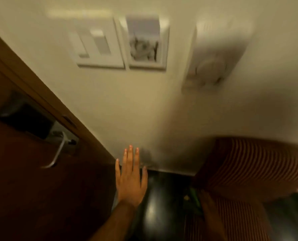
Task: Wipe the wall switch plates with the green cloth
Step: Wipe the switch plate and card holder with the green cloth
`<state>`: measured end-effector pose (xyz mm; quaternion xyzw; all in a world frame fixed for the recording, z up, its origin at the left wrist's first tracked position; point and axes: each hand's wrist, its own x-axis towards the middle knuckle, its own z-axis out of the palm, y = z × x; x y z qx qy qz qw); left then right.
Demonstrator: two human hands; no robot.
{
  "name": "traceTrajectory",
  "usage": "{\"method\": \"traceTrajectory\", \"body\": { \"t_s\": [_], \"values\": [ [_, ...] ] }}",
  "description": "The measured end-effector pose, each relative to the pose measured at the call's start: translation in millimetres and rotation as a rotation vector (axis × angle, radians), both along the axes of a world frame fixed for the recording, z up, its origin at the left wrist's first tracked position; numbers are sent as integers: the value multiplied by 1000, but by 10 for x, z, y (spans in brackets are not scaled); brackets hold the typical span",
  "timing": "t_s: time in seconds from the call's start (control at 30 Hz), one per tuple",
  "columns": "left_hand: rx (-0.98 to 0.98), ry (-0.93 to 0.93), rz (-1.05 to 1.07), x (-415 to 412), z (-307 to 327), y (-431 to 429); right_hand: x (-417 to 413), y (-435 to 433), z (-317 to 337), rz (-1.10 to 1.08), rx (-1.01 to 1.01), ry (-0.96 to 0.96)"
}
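Observation:
Two white switch plates sit side by side high on the cream wall: a left switch plate (pixel 99 46) with rocker keys and a middle plate (pixel 146 46) with a grey insert. A white dial control (pixel 212 56) hangs to their right, blurred. My left hand (pixel 130 176) is low in the view, far below the plates, flat with fingers spread and nothing in it. My right hand (pixel 210 211) is at the lower right, dark and motion-blurred. A strip of the green cloth (pixel 195 200) shows at its left edge, seemingly held.
A brown wooden door (pixel 31 188) fills the left side, with a metal lever handle (pixel 56 151) and a dark lock unit (pixel 25 119). A brown ribbed panel (pixel 252 164) stands at the right. Dark glossy floor (pixel 155 207) lies below the wall.

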<state>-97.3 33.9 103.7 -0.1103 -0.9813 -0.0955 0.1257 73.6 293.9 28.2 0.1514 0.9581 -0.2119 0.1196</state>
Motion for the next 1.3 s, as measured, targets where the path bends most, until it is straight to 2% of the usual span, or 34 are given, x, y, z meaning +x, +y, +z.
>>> {"method": "traceTrajectory", "body": {
  "t_s": [0.07, 0.1, 0.17, 0.23, 0.33, 0.4, 0.47, 0.63, 0.87, 0.97, 1.13, 1.3],
  "values": [
    [96, 68, 62, -186, 473, 58, -230, -8, 240, 30, 166, 365],
    [145, 112, 97, -283, 710, 88, -392, -27, 388, 125, 217, 497],
    [266, 216, 150, -475, 1193, 114, -675, -230, 770, 249, 305, 627],
    [389, 300, 166, -652, 1673, 71, -858, -410, 1230, 306, 284, 671],
    [447, 398, 113, -928, 2295, -28, -993, -591, 1835, 353, 214, 705],
    [458, 484, 51, -1130, 2703, -88, -1095, -798, 2327, 141, 32, 751],
    [476, 565, 14, -1335, 3089, -115, -1029, -929, 2577, 4, -4, 880],
    [452, 704, -123, -1701, 3800, -28, -1408, -1122, 3158, 47, -14, 942],
    [293, 779, -309, -2113, 4075, 36, -1936, -1310, 3411, 88, 36, 1032],
    [256, 787, -342, -2303, 4032, -27, -2129, -1326, 3362, 90, 61, 1060],
    [206, 934, -362, -2511, 3970, -81, -2353, -1280, 3267, 67, 114, 1069],
    [190, 935, -363, -2526, 3962, -87, -2461, -1306, 3123, -12, 87, 1022]
  ]
}}
